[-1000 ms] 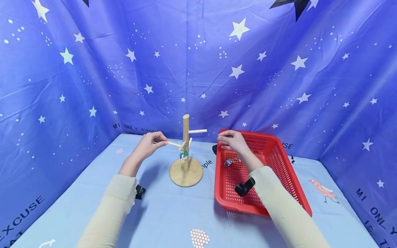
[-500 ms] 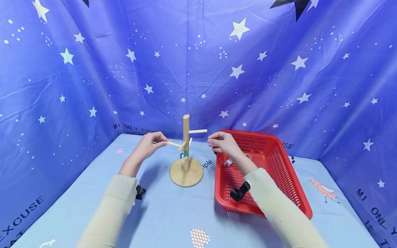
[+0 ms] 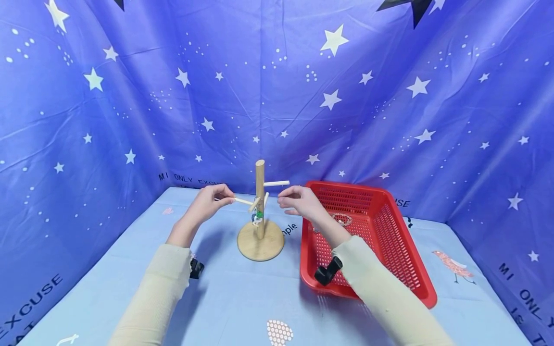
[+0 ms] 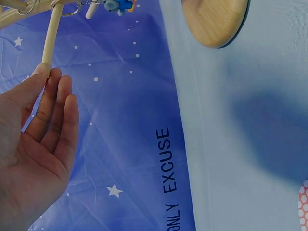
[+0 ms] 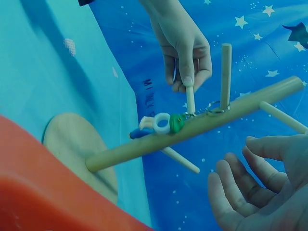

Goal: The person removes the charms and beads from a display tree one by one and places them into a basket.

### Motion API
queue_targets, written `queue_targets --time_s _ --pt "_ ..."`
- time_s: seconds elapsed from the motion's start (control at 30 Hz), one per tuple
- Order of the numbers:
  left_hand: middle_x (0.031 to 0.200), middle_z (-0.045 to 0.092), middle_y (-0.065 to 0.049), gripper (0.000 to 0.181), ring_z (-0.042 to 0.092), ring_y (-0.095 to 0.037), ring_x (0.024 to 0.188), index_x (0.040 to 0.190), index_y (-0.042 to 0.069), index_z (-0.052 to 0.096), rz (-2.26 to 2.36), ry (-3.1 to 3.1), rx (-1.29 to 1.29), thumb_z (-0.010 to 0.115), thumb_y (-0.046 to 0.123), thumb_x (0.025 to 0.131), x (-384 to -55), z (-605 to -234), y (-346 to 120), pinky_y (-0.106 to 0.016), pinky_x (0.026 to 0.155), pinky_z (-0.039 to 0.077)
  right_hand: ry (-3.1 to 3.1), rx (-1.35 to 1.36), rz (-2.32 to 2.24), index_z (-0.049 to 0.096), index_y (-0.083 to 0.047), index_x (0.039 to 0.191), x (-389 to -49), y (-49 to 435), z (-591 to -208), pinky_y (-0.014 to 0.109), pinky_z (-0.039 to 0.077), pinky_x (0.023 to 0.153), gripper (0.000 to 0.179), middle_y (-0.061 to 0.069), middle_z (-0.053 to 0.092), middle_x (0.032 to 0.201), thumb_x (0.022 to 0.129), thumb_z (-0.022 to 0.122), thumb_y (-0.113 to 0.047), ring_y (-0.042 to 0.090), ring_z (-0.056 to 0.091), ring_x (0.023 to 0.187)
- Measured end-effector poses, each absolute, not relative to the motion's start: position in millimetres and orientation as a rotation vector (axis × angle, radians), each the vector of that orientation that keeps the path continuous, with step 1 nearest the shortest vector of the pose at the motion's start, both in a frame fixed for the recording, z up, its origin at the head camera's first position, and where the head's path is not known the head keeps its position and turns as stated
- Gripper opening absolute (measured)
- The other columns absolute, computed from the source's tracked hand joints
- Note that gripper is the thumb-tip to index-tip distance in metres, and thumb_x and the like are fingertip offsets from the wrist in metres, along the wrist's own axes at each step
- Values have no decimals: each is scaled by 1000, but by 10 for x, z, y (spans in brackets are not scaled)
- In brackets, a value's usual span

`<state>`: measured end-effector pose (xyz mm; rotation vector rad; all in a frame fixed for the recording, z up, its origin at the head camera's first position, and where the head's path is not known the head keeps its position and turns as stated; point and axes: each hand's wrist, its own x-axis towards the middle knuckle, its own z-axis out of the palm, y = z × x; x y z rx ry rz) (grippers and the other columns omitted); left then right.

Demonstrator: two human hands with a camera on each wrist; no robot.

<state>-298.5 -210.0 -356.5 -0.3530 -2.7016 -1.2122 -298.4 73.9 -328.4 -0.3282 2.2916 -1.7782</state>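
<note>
A wooden stand (image 3: 260, 175) with a round base and several side pegs stands upright on the table. My left hand (image 3: 209, 202) pinches the tip of its left peg (image 4: 52, 36) between thumb and forefinger. Keychains hang by metal rings from the pegs: one has a green-and-white charm (image 5: 177, 123), another a blue figure (image 4: 118, 6). To the right of the stand is my right hand (image 3: 305, 202), its fingers loosely bent and nothing in them. In the right wrist view that hand (image 5: 269, 187) is apart from the post and its pegs.
A red plastic basket (image 3: 304, 259) stands right of the stand, under my right forearm. Inside lies a keychain with a ring and chain (image 3: 342, 220); the forearm hides part of the contents. A blue star-patterned curtain (image 3: 242, 96) closes off the back and sides.
My right hand has moved left, from over the basket's edge to beside the stand. My left hand keeps its pinch on the peg and has not moved.
</note>
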Motion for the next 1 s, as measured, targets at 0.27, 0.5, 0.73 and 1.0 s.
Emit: queue_targets --time_s 0.27,0.5,0.73,1.0 --pt "98 75 -12 6 68 -27 94 96 8 70 -1216 -2693 -362 68 14 94 -2996 -3575 -2099 -42 84 55 2283 -363 -1758 63 3 118 -2951 636 -3303 40 58 91 27 16 69 112 95 66 -11 32 69 103" --pt "97 75 -11 6 68 -26 93 96 8 71 -1222 -2689 -363 69 13 94 -2996 -3572 -2097 -41 83 55 2279 -358 -1744 63 5 117 -2940 551 -3298 39 59 90 26 16 68 109 94 66 -8 26 70 95" --pt "97 75 -11 6 69 -26 93 96 8 70 -1212 -2687 -362 69 14 94 -3001 -3581 -2100 -42 84 55 2273 -352 -1751 62 5 115 -2942 495 -3303 38 60 88 26 16 69 107 94 67 -9 31 69 101" --pt "95 75 -12 6 69 -26 91 95 7 71 -1204 -2675 -369 70 12 93 -2995 -3586 -2101 -39 82 55 2268 -332 -1744 64 4 115 -2914 455 -3289 39 59 90 25 16 69 109 93 68 -9 22 69 95"
